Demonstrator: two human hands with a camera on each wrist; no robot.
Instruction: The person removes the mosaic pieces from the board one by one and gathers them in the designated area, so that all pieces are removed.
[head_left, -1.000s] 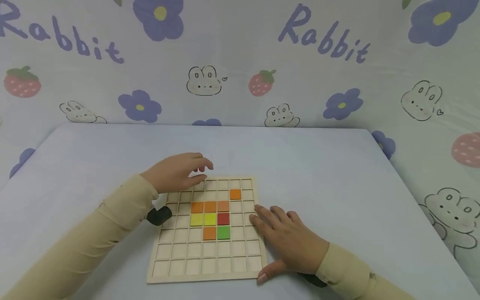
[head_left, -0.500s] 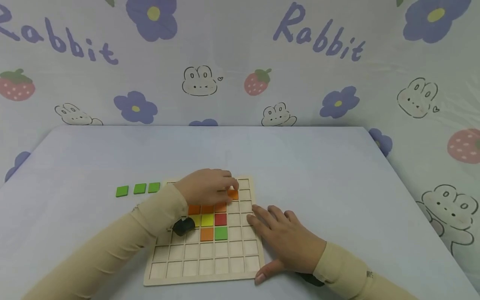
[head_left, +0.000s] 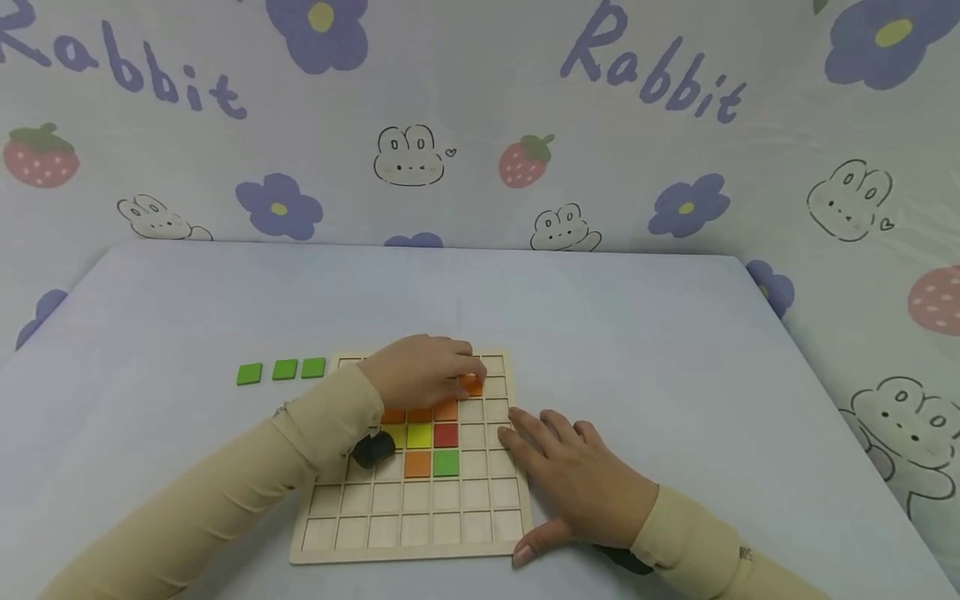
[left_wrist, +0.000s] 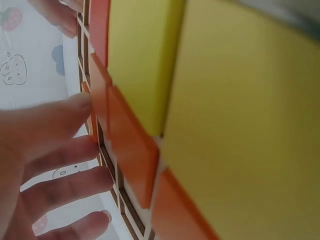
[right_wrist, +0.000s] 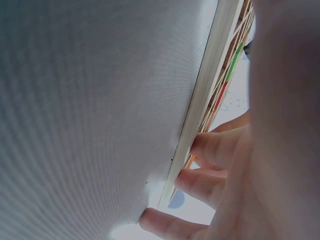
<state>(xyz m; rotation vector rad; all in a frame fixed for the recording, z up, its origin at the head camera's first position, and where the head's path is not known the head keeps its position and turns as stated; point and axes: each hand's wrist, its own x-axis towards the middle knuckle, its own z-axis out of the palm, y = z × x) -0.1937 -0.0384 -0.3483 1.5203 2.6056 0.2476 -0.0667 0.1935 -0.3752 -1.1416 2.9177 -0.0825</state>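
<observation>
The left hand [head_left: 423, 371] reaches over the upper part of a wooden grid board [head_left: 408, 557]. Its thumb and forefinger pinch an orange tile [head_left: 471, 385] in the board's upper right. In the left wrist view the thumb lies against that orange tile [left_wrist: 91, 120], and the other fingers spread beyond it. The right hand [head_left: 585, 479] rests along the board's right edge with extended fingers, its fingertips touching the rim. Between the hands, in the board's cells, sit a red tile [head_left: 446, 435], a yellow tile [head_left: 419, 435], a green tile [head_left: 446, 462] and several orange tiles, partly hidden by the left hand.
Three loose green tiles [head_left: 284, 369] lie in a row on the white table [head_left: 637, 333], left of the board's top corner. A printed cloth [head_left: 465, 100] with rabbits, flowers and strawberries hangs behind the table.
The left hand has moved right and down from the board's top edge to the upper-right orange tile. Green tiles, earlier hidden behind the left arm, now show. The right hand stays put.
</observation>
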